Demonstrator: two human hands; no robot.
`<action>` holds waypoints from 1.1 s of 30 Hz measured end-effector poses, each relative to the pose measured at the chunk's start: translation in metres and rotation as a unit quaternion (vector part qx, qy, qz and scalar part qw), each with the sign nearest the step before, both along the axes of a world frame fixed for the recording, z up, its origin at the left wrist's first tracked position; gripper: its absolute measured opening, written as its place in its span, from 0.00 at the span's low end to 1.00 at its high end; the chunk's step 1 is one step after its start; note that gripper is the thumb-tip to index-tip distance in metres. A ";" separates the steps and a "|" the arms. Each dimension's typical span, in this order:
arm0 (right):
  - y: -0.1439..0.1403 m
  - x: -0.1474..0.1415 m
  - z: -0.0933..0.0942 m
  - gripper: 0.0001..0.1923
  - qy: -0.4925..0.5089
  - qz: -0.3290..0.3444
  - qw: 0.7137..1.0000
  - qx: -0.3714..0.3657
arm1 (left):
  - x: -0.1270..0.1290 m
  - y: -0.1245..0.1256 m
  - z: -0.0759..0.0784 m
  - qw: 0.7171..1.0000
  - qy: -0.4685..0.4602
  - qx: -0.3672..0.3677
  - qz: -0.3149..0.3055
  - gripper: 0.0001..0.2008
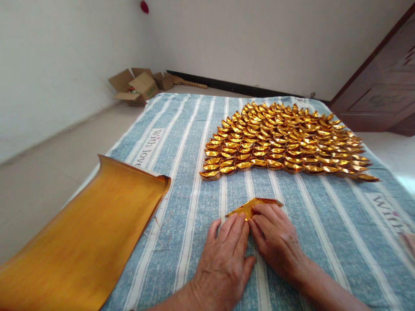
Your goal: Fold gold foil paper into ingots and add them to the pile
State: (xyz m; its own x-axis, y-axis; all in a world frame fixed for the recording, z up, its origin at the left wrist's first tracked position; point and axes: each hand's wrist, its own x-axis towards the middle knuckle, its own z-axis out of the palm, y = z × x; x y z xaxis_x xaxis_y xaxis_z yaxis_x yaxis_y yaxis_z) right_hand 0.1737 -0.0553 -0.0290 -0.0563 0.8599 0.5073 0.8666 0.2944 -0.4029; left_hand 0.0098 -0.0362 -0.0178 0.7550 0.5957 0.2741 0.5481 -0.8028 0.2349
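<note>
A folded piece of gold foil paper (240, 210) lies on the striped cloth in front of me. My left hand (223, 259) presses its near left edge down with outstretched fingertips, the thumb apart from it. On the right part of the same paper, my right hand (275, 235) has its fingers bent and pressed together, covering much of the fold. Beyond both hands stand many folded gold paper ingots (275, 147) in close curved rows. A stack of flat gold paper sheets (78, 233) lies at the left, its far edge curling up.
The blue and white striped cloth (181, 194) covers the table. Past its far left corner, an open cardboard box (138, 88) sits on the floor by the wall. A dark red wooden door or cabinet (379, 82) is at the far right.
</note>
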 end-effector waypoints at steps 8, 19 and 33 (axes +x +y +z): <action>-0.001 0.000 0.001 0.15 0.000 0.005 1.000 -0.003 | 0.000 0.000 -0.001 1.000 -0.002 -0.001 0.002 0.23; -0.001 0.000 0.003 0.15 0.000 0.000 1.000 0.000 | 0.001 -0.001 -0.002 1.000 0.008 0.006 0.003 0.23; -0.002 0.001 0.002 0.15 -0.012 0.009 1.000 -0.006 | 0.002 0.000 0.001 1.000 0.015 -0.020 0.001 0.24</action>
State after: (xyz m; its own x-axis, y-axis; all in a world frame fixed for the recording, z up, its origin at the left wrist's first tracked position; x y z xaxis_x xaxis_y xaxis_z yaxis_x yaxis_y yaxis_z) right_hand 0.1745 -0.0570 -0.0266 -0.0834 0.8651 0.4946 0.8706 0.3047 -0.3862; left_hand 0.0113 -0.0359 -0.0166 0.7616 0.6067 0.2278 0.5562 -0.7923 0.2508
